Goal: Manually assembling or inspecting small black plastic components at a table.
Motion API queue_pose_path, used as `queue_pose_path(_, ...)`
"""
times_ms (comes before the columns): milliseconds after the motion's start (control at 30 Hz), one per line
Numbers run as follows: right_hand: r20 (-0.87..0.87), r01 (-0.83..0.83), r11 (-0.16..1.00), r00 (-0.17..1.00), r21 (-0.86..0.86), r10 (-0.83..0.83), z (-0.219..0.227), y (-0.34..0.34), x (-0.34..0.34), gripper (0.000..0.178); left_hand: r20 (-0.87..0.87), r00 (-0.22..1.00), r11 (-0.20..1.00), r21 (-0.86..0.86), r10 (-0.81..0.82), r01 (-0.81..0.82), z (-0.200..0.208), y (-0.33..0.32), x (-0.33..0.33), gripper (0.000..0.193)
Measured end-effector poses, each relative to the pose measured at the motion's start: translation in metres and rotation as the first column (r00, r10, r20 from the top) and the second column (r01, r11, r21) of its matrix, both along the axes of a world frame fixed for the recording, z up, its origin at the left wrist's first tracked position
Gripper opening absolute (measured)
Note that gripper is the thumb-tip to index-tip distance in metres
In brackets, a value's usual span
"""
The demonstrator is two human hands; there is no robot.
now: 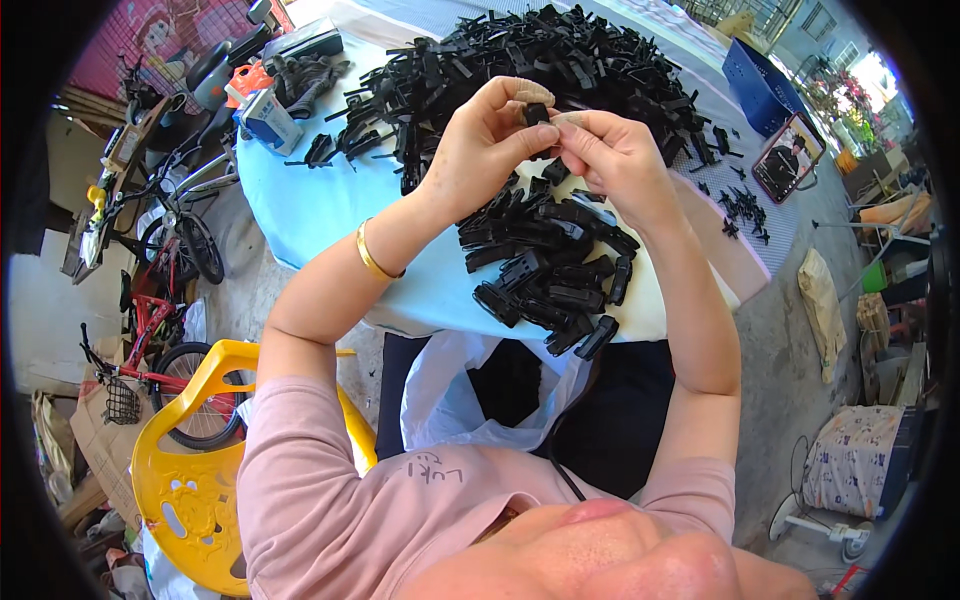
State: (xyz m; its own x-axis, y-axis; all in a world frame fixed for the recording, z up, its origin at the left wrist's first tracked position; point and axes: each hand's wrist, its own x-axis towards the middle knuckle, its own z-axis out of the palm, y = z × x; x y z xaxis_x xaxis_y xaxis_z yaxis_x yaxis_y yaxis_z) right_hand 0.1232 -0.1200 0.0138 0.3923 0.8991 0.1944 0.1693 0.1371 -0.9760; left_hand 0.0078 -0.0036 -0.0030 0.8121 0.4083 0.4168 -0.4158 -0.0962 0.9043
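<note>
Above the table, both my hands meet over the black parts. My left hand (492,135) is closed, pinching a small black plastic part (537,113) between thumb and fingers. My right hand (618,165) is pinched closed against that part's right side; whatever lies between its fingertips is hidden. Pale coverings wrap some fingertips. Behind the hands rises a large heap of black plastic pieces (590,55). A smaller pile of chunkier black parts (545,265) lies on the near side of the table, below my hands.
The table's light-blue cover (300,215) bears a blue-and-white box (268,122) at left. Rightward are small black bits (745,210), a propped phone (788,160) and a blue basket (762,88). An open white plastic bag (440,400) sits at my lap, beside a yellow chair (165,450).
</note>
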Motion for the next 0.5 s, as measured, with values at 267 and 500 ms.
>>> queue_pose_path(267,0.103,0.006,0.999,0.995,0.033,-0.010,0.000,-0.003,0.000,0.020,0.194,0.946,0.880,0.355,0.261,-0.315,-0.007,-0.005,0.000,0.016)
queue_pose_path(500,0.266,0.268,0.957,0.919,0.114,-0.289,0.005,-0.011,0.065,0.022,0.009,1.000,0.996,0.088,-0.005,0.004,0.007,0.000,-0.001,0.031)
